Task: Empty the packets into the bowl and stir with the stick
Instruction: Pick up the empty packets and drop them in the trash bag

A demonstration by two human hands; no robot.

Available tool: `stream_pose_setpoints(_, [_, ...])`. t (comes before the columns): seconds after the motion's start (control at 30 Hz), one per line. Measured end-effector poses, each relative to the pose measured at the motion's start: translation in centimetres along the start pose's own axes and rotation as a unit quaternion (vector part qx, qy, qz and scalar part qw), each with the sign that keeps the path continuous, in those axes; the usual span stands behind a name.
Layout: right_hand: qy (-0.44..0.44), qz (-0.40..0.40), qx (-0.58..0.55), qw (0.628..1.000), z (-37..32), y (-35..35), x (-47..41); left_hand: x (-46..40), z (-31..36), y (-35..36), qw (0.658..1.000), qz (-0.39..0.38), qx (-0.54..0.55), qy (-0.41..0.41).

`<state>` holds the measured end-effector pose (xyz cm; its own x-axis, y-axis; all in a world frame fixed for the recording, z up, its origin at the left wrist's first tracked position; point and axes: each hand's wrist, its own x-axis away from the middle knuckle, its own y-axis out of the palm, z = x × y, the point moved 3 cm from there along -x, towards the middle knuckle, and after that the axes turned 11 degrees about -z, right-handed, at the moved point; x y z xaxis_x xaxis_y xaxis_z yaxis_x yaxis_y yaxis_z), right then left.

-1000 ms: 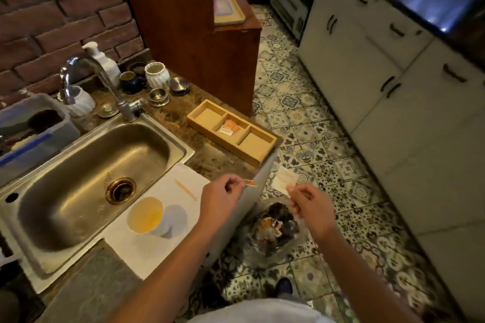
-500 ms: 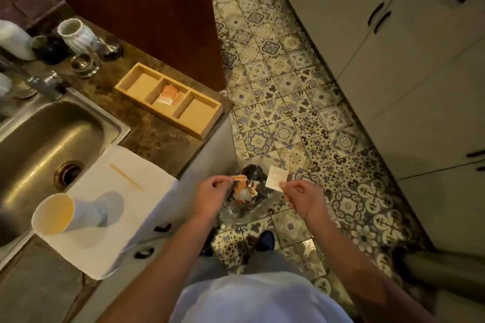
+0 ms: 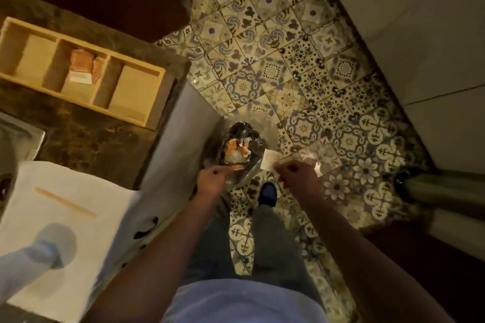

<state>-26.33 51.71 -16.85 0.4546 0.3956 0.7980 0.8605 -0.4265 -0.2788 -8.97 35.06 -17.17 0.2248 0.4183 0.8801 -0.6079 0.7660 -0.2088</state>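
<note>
My left hand pinches a small orange torn strip over the clear trash bag on the floor. My right hand pinches a white packet just right of the bag. Orange and white wrappers lie inside the bag. On the counter a white cup stands at the lower left on a white cloth, with the wooden stick lying on the cloth above it. More orange packets sit in the middle compartment of a wooden tray.
The dark stone counter ends in a white cabinet side close to my left hand. A patterned tile floor spreads ahead, white cabinets stand on the right, and my shoe is below the bag.
My view has tipped down from the sink and counter toward the floor. Both hands have moved off the counter edge and down over the trash bag, still holding the strip and the packet.
</note>
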Motion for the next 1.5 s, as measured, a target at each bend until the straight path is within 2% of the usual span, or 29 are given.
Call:
stream_pose_setpoints(0.17, [0.067,0.022,-0.003,0.998,2.9,3.3,-4.4,-7.0,-3.3,0.1,0.997,-0.002,0.015,-0.075])
stream_pose_setpoints(0.4, [0.107,-0.021,-0.015,0.994,6.5,7.4,-11.4,-19.2,-8.5,1.0,0.993,0.027,-0.016,-0.111])
stream_pose_setpoints(0.57, [0.139,-0.019,-0.052,0.989,8.3,10.4,-15.5,-21.9,-8.1,1.7,0.995,0.022,-0.011,-0.095])
stream_pose_setpoints(0.73, [0.151,-0.033,-0.031,0.988,9.8,12.8,-19.3,-25.3,-9.6,1.7,0.983,0.028,0.066,-0.167])
stream_pose_setpoints(0.83, [0.157,-0.036,-0.02,0.987,11.4,13.7,-21.7,-27.2,-10.0,2.5,0.98,0.018,0.086,-0.179])
stream_pose_setpoints(0.93, [0.159,-0.043,-0.022,0.986,12.4,14.6,-23.5,-28.9,-10.1,3.5,0.974,0.038,0.101,-0.198])
stream_pose_setpoints(1.1, [0.183,-0.043,-0.074,0.979,12.9,16.1,-25.1,-31.5,-11.1,4.9,0.965,0.063,0.144,-0.209])
stream_pose_setpoints(1.2, [0.187,-0.058,-0.087,0.977,13.0,17.2,-26.4,-32.8,-11.4,5.5,0.964,0.065,0.152,-0.209])
stream_pose_setpoints(1.3, [0.219,-0.078,-0.155,0.96,12.4,17.8,-27.4,-33.6,-11.5,5.8,0.965,0.075,0.142,-0.207])
stream_pose_setpoints(1.5, [0.198,-0.079,-0.107,0.971,12.1,18.2,-29.3,-34.5,-12.2,6.0,0.967,0.08,0.123,-0.207])
